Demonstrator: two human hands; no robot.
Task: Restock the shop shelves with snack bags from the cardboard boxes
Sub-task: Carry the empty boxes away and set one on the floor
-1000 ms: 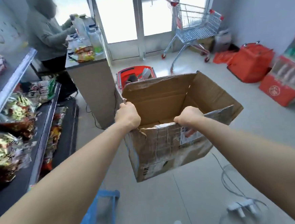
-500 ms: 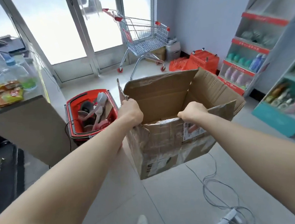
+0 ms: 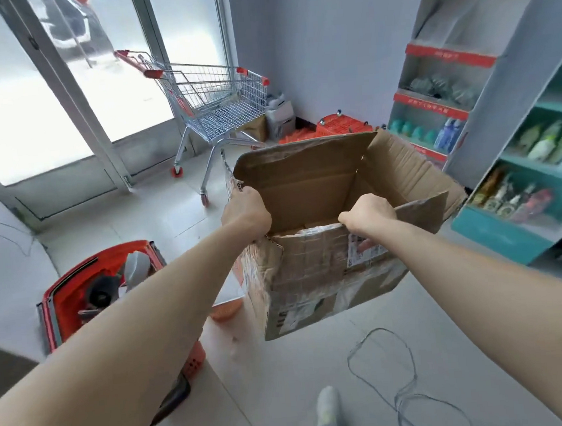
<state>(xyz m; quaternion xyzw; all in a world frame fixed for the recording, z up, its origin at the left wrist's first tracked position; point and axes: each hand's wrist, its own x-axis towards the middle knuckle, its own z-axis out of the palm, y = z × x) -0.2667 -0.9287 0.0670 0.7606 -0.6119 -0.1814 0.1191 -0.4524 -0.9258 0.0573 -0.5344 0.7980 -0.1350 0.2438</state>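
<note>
I hold an open cardboard box (image 3: 315, 277) in the air above the tiled floor, its flaps standing up. My left hand (image 3: 246, 212) grips the box's near left corner at the rim. My right hand (image 3: 367, 215) is closed over the near rim, fingers on the taped front wall beside a shipping label. The inside looks mostly bare; only a little of the bottom shows. No snack bags are in view.
A red shopping basket (image 3: 61, 297) with odds and ends stands on the floor at my left. A wire trolley (image 3: 217, 107) is parked by the glass doors. Shelves with bottles (image 3: 535, 166) line the right side. A loose cable (image 3: 399, 365) lies on the floor near my foot (image 3: 327, 407).
I have turned to the right with the box in both hands. The snack shelves, counter and the other person have left view; the bottle shelves on the right have come in.
</note>
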